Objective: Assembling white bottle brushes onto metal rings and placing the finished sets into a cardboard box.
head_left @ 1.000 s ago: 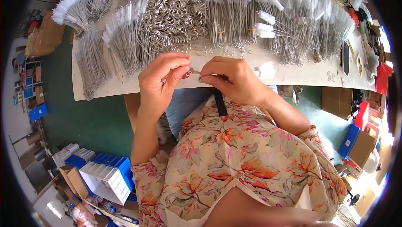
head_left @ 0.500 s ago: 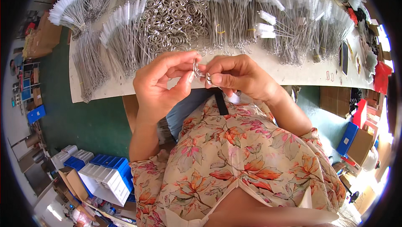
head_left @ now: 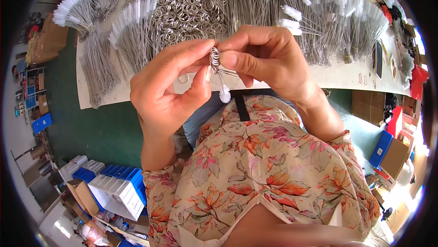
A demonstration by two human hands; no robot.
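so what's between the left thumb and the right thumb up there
In the head view, a metal split ring with a thin white-tipped wire brush hanging from it sits pinched between the left hand and right hand; no bare gap shows.

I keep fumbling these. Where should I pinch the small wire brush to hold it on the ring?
Pinch the wire brush on its bare twisted stem just under the metal ring, coming from the side. The stem hangs down with the white bristle tip at the bottom, so the upper part is thin, firm and free of bristles.

Bright daylight, strongest at the right rim where it glares white — sharp centre, heavy fisheye bending, black vignette ringing the edges.
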